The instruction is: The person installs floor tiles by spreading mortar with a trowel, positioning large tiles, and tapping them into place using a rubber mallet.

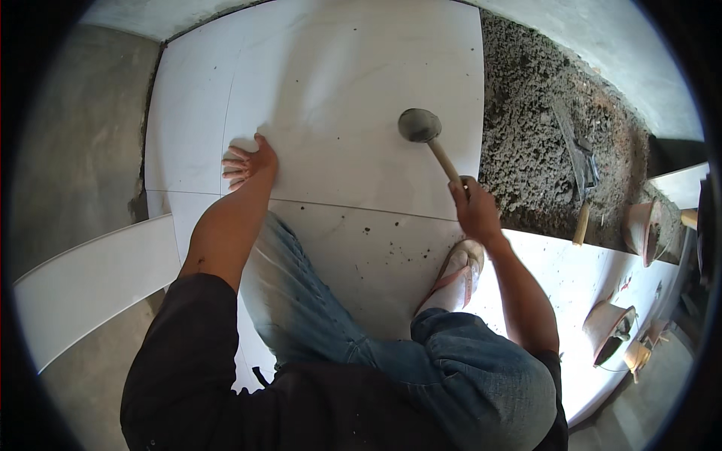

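My right hand (477, 211) is closed round the wooden handle of a rubber mallet (419, 125). The mallet's dark round head is over the right part of a large white floor tile (342, 90); whether it touches the tile I cannot tell. My left hand (250, 164) lies with its fingers spread on the tile, across the thin joint toward the tile on its left. Another joint runs crosswise just nearer to me, with a second white tile (338, 248) under my legs and sandalled foot (459, 272).
Rough grey mortar (526, 113) covers the strip right of the tile. A trowel (583, 177) with a wooden handle lies on it. Two buckets (641, 229) (604, 325) are at the right. Walls border the far and left sides; dark crumbs (367, 229) dot the near tile.
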{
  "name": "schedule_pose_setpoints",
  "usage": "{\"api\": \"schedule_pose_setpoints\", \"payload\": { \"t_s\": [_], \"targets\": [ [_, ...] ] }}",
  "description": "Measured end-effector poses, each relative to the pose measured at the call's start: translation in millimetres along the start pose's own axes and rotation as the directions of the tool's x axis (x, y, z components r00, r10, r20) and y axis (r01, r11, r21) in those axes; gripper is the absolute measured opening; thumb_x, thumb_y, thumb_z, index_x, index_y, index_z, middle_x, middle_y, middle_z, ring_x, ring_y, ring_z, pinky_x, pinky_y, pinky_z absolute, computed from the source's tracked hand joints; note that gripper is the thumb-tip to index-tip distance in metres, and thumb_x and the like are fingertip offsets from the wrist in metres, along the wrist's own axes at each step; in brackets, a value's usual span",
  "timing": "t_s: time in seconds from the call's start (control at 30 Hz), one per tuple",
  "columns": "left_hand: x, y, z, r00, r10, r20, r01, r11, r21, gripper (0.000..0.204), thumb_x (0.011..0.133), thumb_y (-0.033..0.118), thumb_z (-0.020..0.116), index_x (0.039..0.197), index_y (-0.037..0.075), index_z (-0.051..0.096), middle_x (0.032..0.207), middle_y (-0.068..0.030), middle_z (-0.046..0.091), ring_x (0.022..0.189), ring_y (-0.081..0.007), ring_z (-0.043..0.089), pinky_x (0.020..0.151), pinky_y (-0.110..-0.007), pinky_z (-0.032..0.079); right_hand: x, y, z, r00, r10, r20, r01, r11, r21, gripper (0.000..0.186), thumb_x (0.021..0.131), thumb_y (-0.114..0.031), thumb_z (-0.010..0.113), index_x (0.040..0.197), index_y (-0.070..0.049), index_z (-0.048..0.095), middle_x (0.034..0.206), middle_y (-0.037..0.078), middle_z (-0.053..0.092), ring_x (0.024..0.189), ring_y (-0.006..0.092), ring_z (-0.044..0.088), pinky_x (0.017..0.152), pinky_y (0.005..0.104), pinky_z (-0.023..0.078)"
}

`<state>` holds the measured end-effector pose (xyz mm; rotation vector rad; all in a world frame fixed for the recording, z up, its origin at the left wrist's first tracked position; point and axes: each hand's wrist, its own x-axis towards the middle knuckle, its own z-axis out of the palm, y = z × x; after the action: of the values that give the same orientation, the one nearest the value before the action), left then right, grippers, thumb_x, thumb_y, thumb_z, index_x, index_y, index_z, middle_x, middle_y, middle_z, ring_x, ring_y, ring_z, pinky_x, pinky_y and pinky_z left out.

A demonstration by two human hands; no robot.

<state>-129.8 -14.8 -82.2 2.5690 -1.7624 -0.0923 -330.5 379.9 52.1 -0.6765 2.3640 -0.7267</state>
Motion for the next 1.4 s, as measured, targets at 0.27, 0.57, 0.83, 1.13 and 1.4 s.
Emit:
{"api": "schedule_pose_setpoints", "payload": {
  "t_s": [0.27,0.57,0.83,1.13,1.4],
  "targets": [
    [32.3,-16.5,-5.7,0.992,0.109,0.063,-0.107,0.994,-0.027,0.09,0.08,0.078,0.034,0.153,0.028,0.013,0.16,-0.0073,0.004,0.146,-0.0373,0.001,0.109,-0.066,0.0,0.9,-5.3,-11.1,0.913,0.404,-0.051,-0.235,0.625,0.744,0.04,0.102,-0.04,0.036,0.11,-0.004,0.051,0.063,0.0,0.049,0.046,0.0091,0.046,0.04,0.0265,0.042],
    [29.8,-20.0,0.9,0.995,0.1,-0.028,-0.102,0.992,-0.079,0.093,0.084,0.075,0.031,0.153,0.016,0.01,0.16,-0.004,0.005,0.147,-0.0316,0.001,0.111,-0.064,-0.001,6.2,41.7,-26.5,0.809,0.583,0.072,-0.284,0.281,0.917,0.039,0.1,-0.047,0.035,0.094,-0.01,0.047,0.057,-0.002,0.041,0.039,0.0083,0.037,0.034,0.025,0.033],
    [23.6,-12.1,-15.9,0.998,0.067,0.018,-0.067,0.997,-0.037,0.092,0.086,0.071,0.032,0.153,0.011,0.009,0.16,-0.0058,0.005,0.147,-0.029,0.0,0.113,-0.061,0.0,34.6,58.9,-44.4,0.831,0.537,0.148,-0.319,0.241,0.916,0.043,0.099,-0.051,0.036,0.095,-0.01,0.049,0.057,-0.004,0.038,0.038,0.0081,0.036,0.033,0.0257,0.03],
    [28.1,-45.3,-30.7,0.953,0.291,0.087,-0.282,0.954,-0.102,0.091,0.088,0.064,0.041,0.151,0.004,0.011,0.158,-0.0125,0.009,0.147,-0.0289,0.004,0.117,-0.049,0.004,119.2,32.3,-73.2,0.915,0.375,0.151,-0.346,0.532,0.772,0.042,0.101,-0.046,0.034,0.096,-0.007,0.049,0.057,-0.003,0.037,0.041,0.0098,0.037,0.037,0.0259,0.034],
    [37.3,-93.1,-54.8,0.821,0.54,0.185,-0.547,0.837,-0.014,0.087,0.092,0.058,0.038,0.151,0.004,0.007,0.159,-0.0124,0.004,0.147,-0.0257,-0.002,0.119,-0.041,-0.001,115.2,-41.8,-52.1,0.886,-0.426,-0.181,0.37,0.887,-0.276,0.035,0.1,-0.036,0.04,0.095,-0.003,0.049,0.059,0.014,0.051,0.046,0.0358,0.052,0.048,0.0469,0.047]
  ]
}}
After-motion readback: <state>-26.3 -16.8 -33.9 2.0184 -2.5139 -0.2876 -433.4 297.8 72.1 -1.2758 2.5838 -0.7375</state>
